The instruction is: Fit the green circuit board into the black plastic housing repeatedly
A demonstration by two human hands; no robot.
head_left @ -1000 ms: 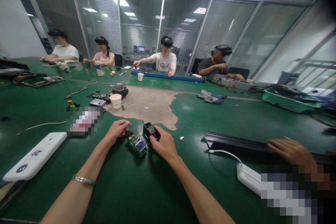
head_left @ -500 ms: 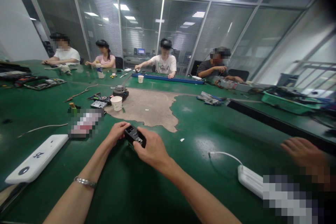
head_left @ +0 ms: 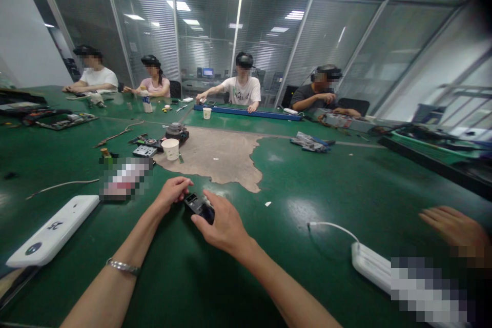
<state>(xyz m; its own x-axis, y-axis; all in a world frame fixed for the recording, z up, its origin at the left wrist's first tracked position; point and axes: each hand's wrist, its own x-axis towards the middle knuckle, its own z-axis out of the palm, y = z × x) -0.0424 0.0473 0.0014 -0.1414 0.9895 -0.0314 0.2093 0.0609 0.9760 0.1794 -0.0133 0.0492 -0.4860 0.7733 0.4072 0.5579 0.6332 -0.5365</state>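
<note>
A small black boxy device with slots in its top face is low over the green table or resting on it; which one I cannot tell. My right hand grips it from the right, thumb on the near side and fingers on the far side. My left hand is just beyond the device's left end, its fingers pressed together. Whatever those fingertips pinch, if anything, is too small to make out. A silver bracelet circles my left wrist.
A torn brown sheet lies ahead, with a paper cup at its left. White power banks flank me. Another person's hand is at the right, near a long black bar. Gloves lie farther back. Several people sit opposite.
My left fingers have come slightly away from the device, which sits a little lower in my right hand. At the right, the long black bar has shifted away toward the green basket.
</note>
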